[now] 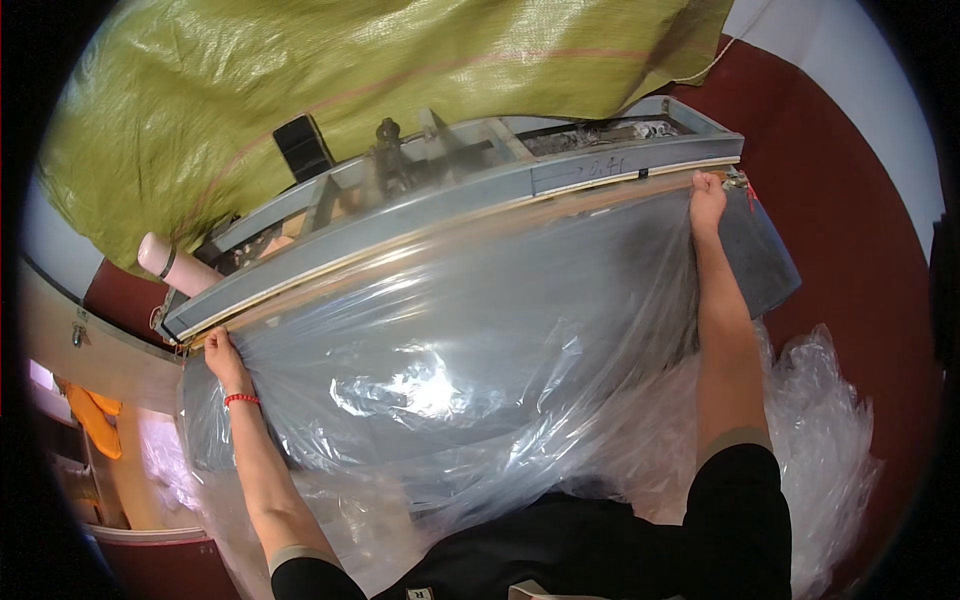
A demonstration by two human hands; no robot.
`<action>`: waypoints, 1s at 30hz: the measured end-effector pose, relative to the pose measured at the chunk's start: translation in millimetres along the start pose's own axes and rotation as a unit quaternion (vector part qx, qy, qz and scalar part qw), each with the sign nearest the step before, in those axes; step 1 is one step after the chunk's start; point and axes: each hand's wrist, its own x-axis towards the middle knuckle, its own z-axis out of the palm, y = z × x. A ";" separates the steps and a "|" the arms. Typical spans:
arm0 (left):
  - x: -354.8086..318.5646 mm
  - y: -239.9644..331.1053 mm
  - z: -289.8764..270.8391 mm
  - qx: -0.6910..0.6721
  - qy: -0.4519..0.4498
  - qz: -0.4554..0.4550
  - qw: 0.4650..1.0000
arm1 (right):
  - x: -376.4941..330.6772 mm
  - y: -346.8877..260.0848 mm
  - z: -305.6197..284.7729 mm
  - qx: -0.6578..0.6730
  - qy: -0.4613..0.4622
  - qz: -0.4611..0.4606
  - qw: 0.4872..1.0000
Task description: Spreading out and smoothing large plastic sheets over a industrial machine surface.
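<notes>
A wide clear plastic sheet [450, 385] is pulled taut between my two hands. My left hand [224, 358], a red bead bracelet on its wrist, is closed on the sheet's far edge at the left. At the right end my right hand [708, 198] pinches the same edge, higher in view. Both hands are up against the long strip along the front of a grey metal frame [420, 238]. Below the sheet a dark grey flat surface [762, 262] shows through. More loose plastic gathers against my body.
On the frame stand a pink bottle [180, 265] and a dark phone [303, 147]. A yellow-green woven tarp [400, 60] drapes behind. Crumpled clear plastic [820, 450] lies at the right over the dark red floor [850, 230]. An orange item [95, 418] is at the far left.
</notes>
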 end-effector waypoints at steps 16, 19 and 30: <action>-16.7 29.1 13.8 -0.036 0.129 -0.054 0.990 | 8.5 -3.8 6.2 -0.116 0.130 0.022 0.984; -21.0 31.4 12.3 -0.025 -0.012 -0.052 0.998 | 24.6 14.5 -5.6 -0.022 0.081 0.091 0.992; -97.5 145.4 -78.2 -0.004 0.014 0.127 0.992 | -206.3 -273.2 54.8 -0.065 -0.259 -0.506 0.820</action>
